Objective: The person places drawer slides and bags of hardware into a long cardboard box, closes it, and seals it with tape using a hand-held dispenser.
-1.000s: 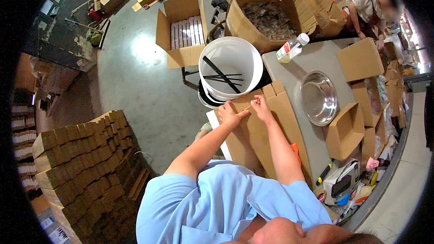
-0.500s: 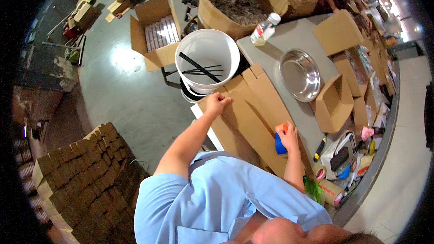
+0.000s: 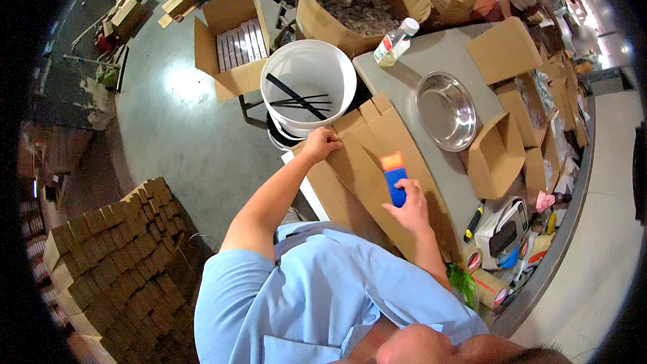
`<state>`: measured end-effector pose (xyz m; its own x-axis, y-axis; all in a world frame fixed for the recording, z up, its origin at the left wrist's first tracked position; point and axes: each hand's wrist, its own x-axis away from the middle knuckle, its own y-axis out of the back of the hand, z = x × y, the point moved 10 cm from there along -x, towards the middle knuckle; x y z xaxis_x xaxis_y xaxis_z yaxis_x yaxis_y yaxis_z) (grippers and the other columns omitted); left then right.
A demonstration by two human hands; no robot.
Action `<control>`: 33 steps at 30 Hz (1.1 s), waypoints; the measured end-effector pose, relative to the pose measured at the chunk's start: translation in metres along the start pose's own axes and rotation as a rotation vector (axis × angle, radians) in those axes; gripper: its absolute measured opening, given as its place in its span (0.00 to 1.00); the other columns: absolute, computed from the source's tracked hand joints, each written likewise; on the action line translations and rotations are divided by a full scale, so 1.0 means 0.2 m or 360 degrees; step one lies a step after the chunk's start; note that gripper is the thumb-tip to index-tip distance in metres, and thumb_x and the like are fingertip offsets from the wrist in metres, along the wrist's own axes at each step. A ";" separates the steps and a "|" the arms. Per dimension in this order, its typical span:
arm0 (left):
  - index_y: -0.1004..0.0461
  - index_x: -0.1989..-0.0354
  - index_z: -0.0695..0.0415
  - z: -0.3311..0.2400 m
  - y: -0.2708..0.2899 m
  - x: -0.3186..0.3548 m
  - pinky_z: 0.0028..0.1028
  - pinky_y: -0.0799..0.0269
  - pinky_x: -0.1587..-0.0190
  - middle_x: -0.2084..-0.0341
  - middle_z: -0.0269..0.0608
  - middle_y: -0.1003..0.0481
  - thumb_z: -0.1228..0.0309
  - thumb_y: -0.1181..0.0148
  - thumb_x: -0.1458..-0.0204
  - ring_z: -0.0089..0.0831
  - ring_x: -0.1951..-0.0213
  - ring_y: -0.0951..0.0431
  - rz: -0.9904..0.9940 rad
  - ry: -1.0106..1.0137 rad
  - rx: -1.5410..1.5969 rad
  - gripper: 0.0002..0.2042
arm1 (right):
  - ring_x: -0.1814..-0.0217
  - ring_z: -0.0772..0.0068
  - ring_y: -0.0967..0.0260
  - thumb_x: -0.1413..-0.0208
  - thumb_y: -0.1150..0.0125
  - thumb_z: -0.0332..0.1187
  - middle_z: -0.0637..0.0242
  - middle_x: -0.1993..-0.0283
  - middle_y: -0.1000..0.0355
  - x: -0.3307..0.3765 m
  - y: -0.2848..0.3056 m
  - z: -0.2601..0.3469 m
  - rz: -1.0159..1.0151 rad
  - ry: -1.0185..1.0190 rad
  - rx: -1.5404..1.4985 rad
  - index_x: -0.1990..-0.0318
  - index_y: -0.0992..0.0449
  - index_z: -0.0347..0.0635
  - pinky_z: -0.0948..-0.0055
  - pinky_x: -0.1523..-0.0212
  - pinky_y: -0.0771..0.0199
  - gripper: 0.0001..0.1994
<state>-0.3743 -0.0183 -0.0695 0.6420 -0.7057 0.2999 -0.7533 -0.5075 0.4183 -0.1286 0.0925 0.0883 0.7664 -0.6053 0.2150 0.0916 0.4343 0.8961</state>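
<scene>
A: L hand (image 3: 322, 145) pinches the far edge of the flattened cardboard box (image 3: 367, 168) on the grey table (image 3: 431, 61)?
B: Yep. R hand (image 3: 408, 205) wraps the blue tape dispenser (image 3: 394, 178) mid-box. Keep the L pressing so flaps stay flush; pull straight along the seam.

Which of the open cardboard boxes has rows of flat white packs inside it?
The box on the floor, left of the white bucket. The big box behind the bucket holds dark loose scrap instead.
</scene>
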 end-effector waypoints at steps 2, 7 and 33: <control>0.24 0.69 0.62 -0.06 0.01 -0.01 0.31 0.29 0.66 0.69 0.47 0.23 0.68 0.33 0.62 0.32 0.68 0.23 -0.0070 -0.0320 -0.0321 0.13 | 0.54 0.50 0.34 0.64 0.30 0.33 0.52 0.56 0.36 -0.10 -0.06 0.17 -0.0035 0.0423 -0.0606 0.52 0.39 0.48 0.58 0.55 0.33 0.29; 0.26 0.61 0.60 -0.02 0.00 0.05 0.28 0.32 0.60 0.67 0.40 0.24 0.60 0.41 0.51 0.29 0.66 0.26 0.0110 0.0064 0.0603 0.16 | 0.57 0.55 0.33 0.64 0.33 0.28 0.54 0.55 0.35 -0.29 -0.19 0.37 -0.0029 0.0714 -0.0894 0.51 0.40 0.46 0.62 0.57 0.32 0.29; 0.27 0.59 0.58 -0.04 -0.10 0.11 0.23 0.38 0.53 0.62 0.33 0.26 0.62 0.45 0.47 0.23 0.58 0.30 0.0497 0.0112 0.1373 0.13 | 0.77 0.74 0.38 0.61 0.47 0.27 0.65 0.70 0.36 -0.35 -0.42 0.16 0.0664 -0.0302 -0.2873 0.45 0.42 0.52 0.77 0.75 0.31 0.30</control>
<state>-0.3439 -0.0194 -0.0636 0.3772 -0.8554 0.3551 -0.7212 -0.5118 -0.4668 -0.2099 0.0770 0.0101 0.8537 -0.2882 0.4337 0.5166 0.5728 -0.6364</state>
